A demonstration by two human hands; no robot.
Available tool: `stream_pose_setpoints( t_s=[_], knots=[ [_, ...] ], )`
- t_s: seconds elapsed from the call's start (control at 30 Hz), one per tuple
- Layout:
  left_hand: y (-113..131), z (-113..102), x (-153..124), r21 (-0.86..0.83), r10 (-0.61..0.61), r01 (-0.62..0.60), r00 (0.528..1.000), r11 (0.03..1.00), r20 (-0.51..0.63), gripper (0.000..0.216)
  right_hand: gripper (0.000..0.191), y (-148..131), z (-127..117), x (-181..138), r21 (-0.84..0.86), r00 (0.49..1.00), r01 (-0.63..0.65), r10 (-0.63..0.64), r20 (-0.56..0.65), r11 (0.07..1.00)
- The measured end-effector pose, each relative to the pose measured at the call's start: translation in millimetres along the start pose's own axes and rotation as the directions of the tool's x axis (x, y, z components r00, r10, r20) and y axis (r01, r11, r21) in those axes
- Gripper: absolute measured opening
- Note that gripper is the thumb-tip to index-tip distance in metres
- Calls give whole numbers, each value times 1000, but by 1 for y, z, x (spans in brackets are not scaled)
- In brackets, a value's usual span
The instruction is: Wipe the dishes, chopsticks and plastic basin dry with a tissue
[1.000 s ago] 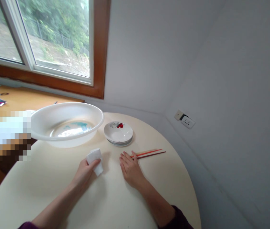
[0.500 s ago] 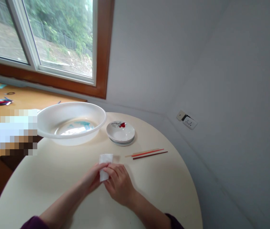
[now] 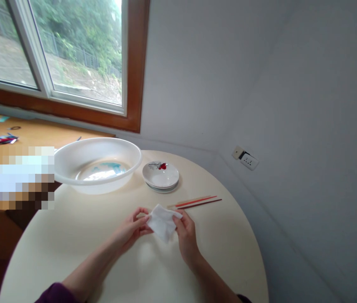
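Note:
A white tissue (image 3: 162,223), partly unfolded, is stretched between my two hands above the pale round table (image 3: 128,277). My left hand (image 3: 136,227) pinches its left corner between thumb and fingers. At the opposite corner, my right hand (image 3: 186,231) is closed on the tissue in a pinch. Just beyond my right hand lie several thin chopsticks (image 3: 199,203), reddish, brown and pale, side by side. Small white dishes (image 3: 161,179), stacked, stand farther back; the top one bears a red flower.
A large translucent white basin (image 3: 98,181) stands at the table's back left. Behind it is a wooden desk (image 3: 46,130) with a bundle of pens (image 3: 4,139). A wall socket (image 3: 248,160) is on the right wall. A blurred patch hides part of the left side.
The tissue was a narrow folded strip with both hands close together on it. Now it is opened wider, and my right hand has moved to the right, away from the left.

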State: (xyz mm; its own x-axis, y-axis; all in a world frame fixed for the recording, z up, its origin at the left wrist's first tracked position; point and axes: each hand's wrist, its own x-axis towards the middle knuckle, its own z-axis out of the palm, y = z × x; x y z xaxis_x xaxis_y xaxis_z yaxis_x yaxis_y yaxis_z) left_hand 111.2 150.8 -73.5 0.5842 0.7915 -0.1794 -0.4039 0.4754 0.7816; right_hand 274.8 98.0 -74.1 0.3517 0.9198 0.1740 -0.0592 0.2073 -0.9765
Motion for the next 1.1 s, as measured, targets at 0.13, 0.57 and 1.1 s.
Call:
stream_pose_setpoints(
  t_s=[0.13, 0.57, 1.1],
  knots=[
    [4, -3, 0, 30, 19, -16, 996, 999, -85, 26, 24, -18, -33, 7, 108, 982, -125, 138, -130, 986],
    [9, 1, -2, 340, 255, -172, 943, 925, -216, 26, 41, -24, -210, 15, -890, 925, -238, -188, -329, 389],
    [6, 2, -21, 580, 386, -206, 900, 788, -205, 26, 43, 14, -4, 26, -854, 864, 503, -93, 494, 131]
  ],
)
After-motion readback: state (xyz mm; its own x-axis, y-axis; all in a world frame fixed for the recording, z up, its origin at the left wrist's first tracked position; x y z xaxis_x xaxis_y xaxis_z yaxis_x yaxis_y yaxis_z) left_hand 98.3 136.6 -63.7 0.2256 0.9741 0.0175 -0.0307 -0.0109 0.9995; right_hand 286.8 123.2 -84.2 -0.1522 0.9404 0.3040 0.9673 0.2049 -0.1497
